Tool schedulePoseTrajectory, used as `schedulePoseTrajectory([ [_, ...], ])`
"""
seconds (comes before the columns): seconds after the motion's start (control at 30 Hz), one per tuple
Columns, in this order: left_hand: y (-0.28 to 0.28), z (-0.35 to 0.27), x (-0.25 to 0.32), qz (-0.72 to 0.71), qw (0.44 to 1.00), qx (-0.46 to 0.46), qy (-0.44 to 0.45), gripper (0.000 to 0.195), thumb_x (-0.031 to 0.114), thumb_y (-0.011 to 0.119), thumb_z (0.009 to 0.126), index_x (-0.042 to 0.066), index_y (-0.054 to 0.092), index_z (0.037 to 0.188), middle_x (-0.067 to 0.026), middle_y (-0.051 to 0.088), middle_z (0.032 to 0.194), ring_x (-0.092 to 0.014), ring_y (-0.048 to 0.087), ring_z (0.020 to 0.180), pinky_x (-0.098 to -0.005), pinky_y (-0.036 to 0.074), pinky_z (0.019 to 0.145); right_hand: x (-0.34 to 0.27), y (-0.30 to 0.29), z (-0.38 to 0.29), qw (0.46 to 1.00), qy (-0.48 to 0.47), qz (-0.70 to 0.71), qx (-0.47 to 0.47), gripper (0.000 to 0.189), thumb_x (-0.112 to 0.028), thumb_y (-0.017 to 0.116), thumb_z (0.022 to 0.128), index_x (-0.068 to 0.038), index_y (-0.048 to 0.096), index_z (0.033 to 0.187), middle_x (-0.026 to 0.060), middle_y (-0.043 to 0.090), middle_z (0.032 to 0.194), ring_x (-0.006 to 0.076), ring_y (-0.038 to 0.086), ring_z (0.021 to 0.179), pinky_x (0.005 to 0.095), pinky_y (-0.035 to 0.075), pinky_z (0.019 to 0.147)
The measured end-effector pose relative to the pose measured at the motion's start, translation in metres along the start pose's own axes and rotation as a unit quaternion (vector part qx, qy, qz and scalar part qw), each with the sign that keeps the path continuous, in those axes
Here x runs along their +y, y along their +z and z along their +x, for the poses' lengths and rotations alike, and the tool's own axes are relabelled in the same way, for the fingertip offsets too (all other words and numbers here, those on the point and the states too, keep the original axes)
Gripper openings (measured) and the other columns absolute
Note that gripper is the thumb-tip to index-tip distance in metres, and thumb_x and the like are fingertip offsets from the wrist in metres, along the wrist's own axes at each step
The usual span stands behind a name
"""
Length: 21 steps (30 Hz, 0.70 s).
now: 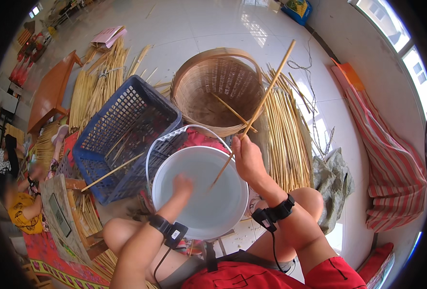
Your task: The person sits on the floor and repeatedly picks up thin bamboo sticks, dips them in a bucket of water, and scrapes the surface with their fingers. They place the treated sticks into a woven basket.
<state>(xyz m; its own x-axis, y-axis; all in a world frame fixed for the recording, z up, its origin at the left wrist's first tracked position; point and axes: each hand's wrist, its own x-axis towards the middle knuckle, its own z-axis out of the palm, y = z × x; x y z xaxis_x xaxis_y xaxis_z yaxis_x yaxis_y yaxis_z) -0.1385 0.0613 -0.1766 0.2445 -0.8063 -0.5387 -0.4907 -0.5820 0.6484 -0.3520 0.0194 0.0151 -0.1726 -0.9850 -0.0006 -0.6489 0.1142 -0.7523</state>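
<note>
A white plastic bucket [157, 180] of cloudy water stands between my knees, its handle tipped towards the baskets. My right hand [247, 157] grips a long thin cane [271, 86] above the bucket's right side; the cane slants, its lower end in or just over the water. My left hand [182, 186] is in or over the bucket's left part, blurred, so its fingers and anything in them cannot be made out. Just beyond the bucket sits a woven wicker basket [202, 79] with an arched handle, a short stick [231, 110] inside it.
A blue plastic crate [126, 94] holding a few sticks lies left of the bucket. Cane bundles lie right [285, 137] and far left [105, 79]. A wooden stool with a board [63, 213] stands left; people sit beyond. A crumpled sack [330, 188] lies at right.
</note>
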Motion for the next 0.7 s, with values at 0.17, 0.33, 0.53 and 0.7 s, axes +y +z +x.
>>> schedulePoseTrajectory([
  [0.17,0.006,0.013,-0.038,0.014,0.956,-0.272,0.106,0.035,0.024,0.049,0.097,-0.001,0.057,0.12,-0.0123,0.063,0.107,-0.02,0.06,0.101,-0.0306,0.049,0.084,0.003,0.016,-0.006,0.998,-0.005,-0.021,-0.062,0.026,-0.025,0.044,0.099,0.001,0.05,0.096,0.0251,0.06,0.075,0.0455,0.058,0.077,0.0501,0.045,0.066],
  [0.33,-0.025,-0.077,0.09,-0.201,0.915,-0.328,0.122,0.034,0.026,0.04,0.103,-0.002,0.058,0.109,-0.0045,0.062,0.095,-0.011,0.057,0.088,-0.0249,0.046,0.082,0.005,0.013,-0.006,0.997,-0.015,0.031,-0.075,0.026,-0.023,0.044,0.099,0.001,0.05,0.095,0.0258,0.06,0.077,0.0455,0.058,0.077,0.0496,0.045,0.067],
  [0.53,-0.038,-0.078,0.093,-0.2,0.889,-0.356,0.208,0.028,0.02,0.038,0.104,0.001,0.056,0.096,-0.0001,0.053,0.08,-0.009,0.05,0.077,-0.024,0.044,0.076,-0.005,-0.016,0.006,0.985,-0.068,0.158,-0.026,0.033,-0.027,0.042,0.103,-0.001,0.051,0.085,0.0014,0.05,0.065,0.0109,0.048,0.06,0.0292,0.041,0.055],
  [0.7,-0.055,-0.087,0.108,-0.208,0.861,-0.404,0.227,0.022,0.009,0.04,0.102,0.0,0.056,0.114,-0.0013,0.055,0.084,-0.01,0.052,0.079,-0.0243,0.044,0.077,0.0,-0.035,0.016,0.971,-0.036,0.237,0.016,0.038,-0.028,0.039,0.104,-0.003,0.049,0.078,0.0008,0.046,0.06,0.0083,0.043,0.05,0.0247,0.035,0.047],
])
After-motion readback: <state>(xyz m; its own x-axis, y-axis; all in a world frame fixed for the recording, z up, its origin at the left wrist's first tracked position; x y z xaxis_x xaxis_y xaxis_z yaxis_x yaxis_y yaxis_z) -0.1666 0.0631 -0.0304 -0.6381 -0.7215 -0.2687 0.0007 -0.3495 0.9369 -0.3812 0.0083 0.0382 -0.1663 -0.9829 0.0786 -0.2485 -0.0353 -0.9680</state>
